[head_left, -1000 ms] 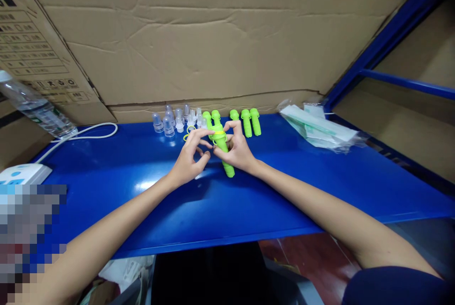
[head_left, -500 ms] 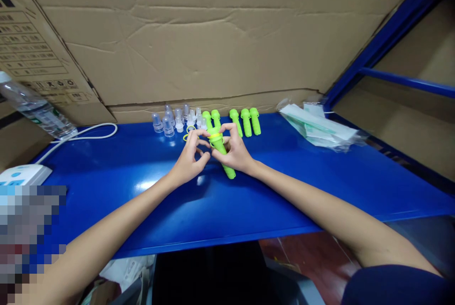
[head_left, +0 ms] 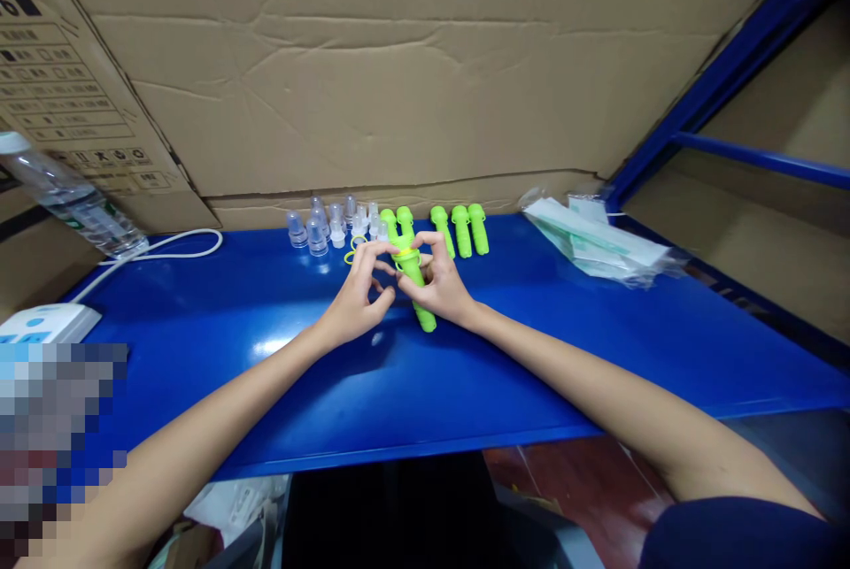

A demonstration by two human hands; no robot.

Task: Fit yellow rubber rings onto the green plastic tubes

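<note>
Both my hands meet over the middle of the blue table [head_left: 505, 357]. My right hand [head_left: 444, 284] is wrapped round a bright green plastic tube [head_left: 420, 296], which leans with its lower end near the table. My left hand [head_left: 357, 293] pinches a thin yellow ring [head_left: 405, 254] at the tube's upper end. A second yellow ring [head_left: 354, 248] lies on the table just behind my left fingers. Behind the hands several more green tubes [head_left: 459, 228] lie in a row, with several small clear caps [head_left: 317, 231] standing to their left.
A stack of clear flat bags [head_left: 598, 242] lies at the back right. A tilted water bottle [head_left: 66, 197] is at the far left, above a white device [head_left: 46, 321] and its white cable [head_left: 166, 246]. Cardboard [head_left: 398, 82] walls off the back; a blue frame [head_left: 730, 65] rises at right.
The hands have stayed in place at the tube's top, with only small finger movements around the yellow ring. The view has shifted slightly.
</note>
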